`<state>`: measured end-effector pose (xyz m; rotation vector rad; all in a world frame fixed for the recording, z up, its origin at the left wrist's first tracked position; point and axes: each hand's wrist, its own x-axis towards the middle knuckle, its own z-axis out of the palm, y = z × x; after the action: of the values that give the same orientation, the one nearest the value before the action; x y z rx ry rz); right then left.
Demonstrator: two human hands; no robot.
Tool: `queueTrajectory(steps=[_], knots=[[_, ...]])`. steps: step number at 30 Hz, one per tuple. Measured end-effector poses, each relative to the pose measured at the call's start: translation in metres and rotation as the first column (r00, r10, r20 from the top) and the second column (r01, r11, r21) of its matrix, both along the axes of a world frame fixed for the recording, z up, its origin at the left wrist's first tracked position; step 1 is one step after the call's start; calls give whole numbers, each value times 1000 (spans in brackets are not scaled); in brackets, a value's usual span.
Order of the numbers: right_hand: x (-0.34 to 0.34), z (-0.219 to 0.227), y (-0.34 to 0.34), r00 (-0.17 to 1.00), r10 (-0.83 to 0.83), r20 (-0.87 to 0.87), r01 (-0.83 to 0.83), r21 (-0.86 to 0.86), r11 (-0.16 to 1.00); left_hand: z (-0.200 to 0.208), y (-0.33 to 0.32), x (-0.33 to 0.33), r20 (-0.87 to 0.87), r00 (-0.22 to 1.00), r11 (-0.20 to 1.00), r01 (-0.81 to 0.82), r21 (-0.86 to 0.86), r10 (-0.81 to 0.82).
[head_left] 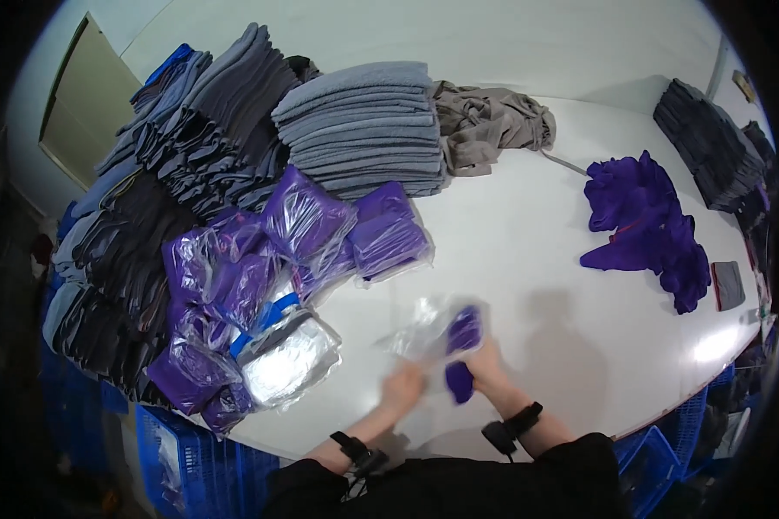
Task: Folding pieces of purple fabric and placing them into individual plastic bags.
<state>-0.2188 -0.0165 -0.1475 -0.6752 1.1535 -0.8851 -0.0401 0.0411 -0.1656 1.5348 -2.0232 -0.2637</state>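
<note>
A folded purple cloth [460, 382] is gripped in my right hand [490, 367], close to the front of the white table. Its upper end lies against or inside a clear plastic bag [420, 331]; blur hides which. My left hand [402, 387] is just below the bag's left part, its fingers smeared by motion, so its hold on the bag cannot be made out. Left of my hands lies a pile of purple cloths in clear bags [307, 216]. A bagged grey cloth [292, 356] with a shiny wrapper is nearest my left hand.
Grey folded towels [355, 130] stand at the back, beside a crumpled taupe cloth [493, 125]. Dark cloth stacks [216, 130] fill the left. Loose purple garments [645, 225] and a small grey folded cloth [729, 285] lie right. Blue crates [195, 467] stand below the table edge.
</note>
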Motion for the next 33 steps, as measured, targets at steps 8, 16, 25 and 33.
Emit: queueTrajectory(steps=[8,16,25,33], knots=[[30,-108,-17,747,-132,652,41,154,987,2,9,-25,70,983,985,171,-26,-169],[-17,-1,2,572,820,32,-798,-212,565,72,-18,-7,-3,961,933,270,239,-277],[-286,-37,-131,-222,-331,-917,-36,-332,943,54,-25,36,-411,806,756,-68,651,426],[-189,14,-42,374,-526,-764,-292,-635,715,46,-43,-19,-490,872,921,211,328,-26]])
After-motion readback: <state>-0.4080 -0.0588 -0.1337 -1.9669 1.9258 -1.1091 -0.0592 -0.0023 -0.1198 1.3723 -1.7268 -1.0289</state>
